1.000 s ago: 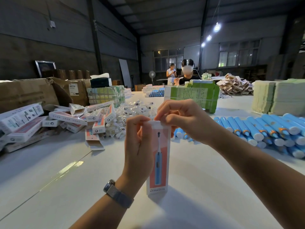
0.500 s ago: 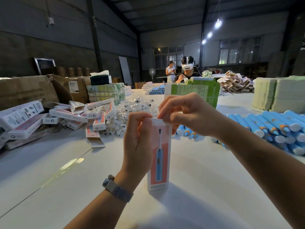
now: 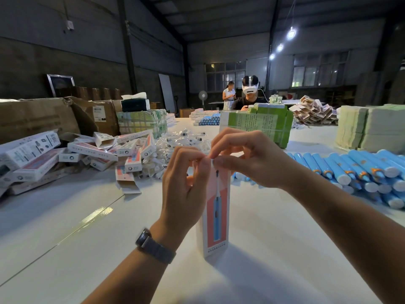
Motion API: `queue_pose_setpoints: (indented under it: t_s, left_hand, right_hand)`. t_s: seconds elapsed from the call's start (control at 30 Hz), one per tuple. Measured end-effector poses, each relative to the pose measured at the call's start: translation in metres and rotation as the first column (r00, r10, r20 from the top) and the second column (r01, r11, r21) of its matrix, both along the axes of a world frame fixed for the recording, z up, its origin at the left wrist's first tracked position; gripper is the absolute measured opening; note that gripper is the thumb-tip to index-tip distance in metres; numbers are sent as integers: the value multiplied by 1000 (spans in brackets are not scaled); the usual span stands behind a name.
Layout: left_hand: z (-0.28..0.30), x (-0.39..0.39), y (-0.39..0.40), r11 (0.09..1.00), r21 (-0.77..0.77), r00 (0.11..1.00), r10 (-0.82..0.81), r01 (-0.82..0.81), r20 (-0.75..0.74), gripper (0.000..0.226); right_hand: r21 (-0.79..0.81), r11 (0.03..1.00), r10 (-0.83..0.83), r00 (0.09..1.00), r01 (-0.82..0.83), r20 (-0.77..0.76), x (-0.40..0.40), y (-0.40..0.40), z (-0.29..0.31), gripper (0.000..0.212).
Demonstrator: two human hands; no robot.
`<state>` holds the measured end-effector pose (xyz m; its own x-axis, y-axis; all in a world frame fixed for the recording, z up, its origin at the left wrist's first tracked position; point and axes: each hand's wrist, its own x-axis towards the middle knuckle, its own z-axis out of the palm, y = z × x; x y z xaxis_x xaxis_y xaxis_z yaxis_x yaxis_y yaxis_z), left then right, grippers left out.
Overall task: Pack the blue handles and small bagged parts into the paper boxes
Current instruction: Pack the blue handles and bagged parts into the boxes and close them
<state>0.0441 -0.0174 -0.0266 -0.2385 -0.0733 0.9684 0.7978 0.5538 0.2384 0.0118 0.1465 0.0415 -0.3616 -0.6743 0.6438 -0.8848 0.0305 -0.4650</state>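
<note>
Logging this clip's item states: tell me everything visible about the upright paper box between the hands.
The paper box is tall and slim, of white card with a pink front panel that shows a blue toothbrush. It stands upright on its bottom end on the white table. The left hand holds its upper part from the left, and the right hand pinches the white top flap. Its contents cannot be seen.

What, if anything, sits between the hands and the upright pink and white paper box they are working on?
Nothing visible. The left hand and right hand both already pinch the top flap of the upright pink and white paper box, which stands on the white table apart from the piles either side.
</note>
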Motion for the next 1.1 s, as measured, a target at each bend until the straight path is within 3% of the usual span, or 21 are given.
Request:
queue_pose_setpoints:
  t_s: [0.17, 0.53, 0.7, 1.1]
  left_hand:
    - [-4, -5, -6, 999, -26, 998, 45, -47, -44, 27]
    - [-2, -6, -11, 986, -129, 989, 86, -101, -121, 26]
    - [-3, -5, -7, 999, -50, 999, -4, 2, -42, 27]
    - [3, -3, -11, 990, -123, 997, 62, -66, -39, 26]
  right_hand:
    - [5, 1000, 5, 1000, -5, 14, 4, -1, 2, 13]
    - [106, 990, -76, 988, 91, -138, 6, 2, 7, 10]
    - [94, 991, -83, 989, 95, -125, 5, 4, 5, 13]
    - [61, 991, -107, 971, 122, -212, 2, -4, 0, 11]
